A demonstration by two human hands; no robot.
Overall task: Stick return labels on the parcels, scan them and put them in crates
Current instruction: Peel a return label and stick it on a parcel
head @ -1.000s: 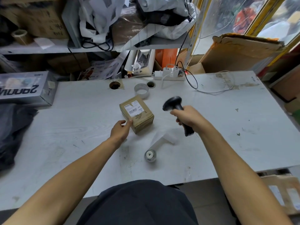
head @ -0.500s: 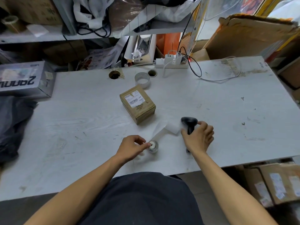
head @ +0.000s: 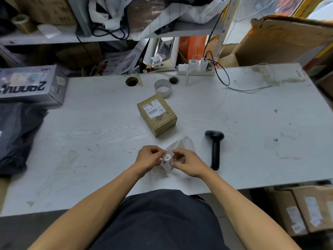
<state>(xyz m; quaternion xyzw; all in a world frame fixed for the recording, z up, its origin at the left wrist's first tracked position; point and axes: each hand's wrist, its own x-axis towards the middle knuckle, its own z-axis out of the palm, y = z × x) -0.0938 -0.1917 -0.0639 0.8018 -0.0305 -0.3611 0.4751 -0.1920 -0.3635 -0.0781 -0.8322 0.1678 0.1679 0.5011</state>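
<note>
We work at a scuffed white table (head: pixel 234 123) backed by crowded shelves, with more boxes stacked under its right end. Both hands meet at the near edge over the label roll (head: pixel 167 157). Our left hand (head: pixel 148 158) pinches the roll's left side, fingers curled round it; our right hand (head: pixel 187 165) pinches the loose paper on the right, thumb and forefinger closed on the sheet. A slack tail of backing paper (head: pixel 183 144) fans up and away from the fingers. We judge we are peeling off a return label; whether one has come free we cannot tell, since the paper is pale and bunched between the fingers.

The parcel (head: pixel 157 114) sits straight ahead of the hands, well apart from them, a little nearer the left hand's line than the right's. Its long axis runs from far left to near right, and its top already carries a barcode sticker toward the far end, leaving the near part bare. So the coming move is a forward reach, and either hand could make it; the right one, holding the sheet, seems likelier to carry the label.

The scanner (head: pixel 215 150) lies just right of the right hand, handle pointing back toward us, head away, untouched.
</note>
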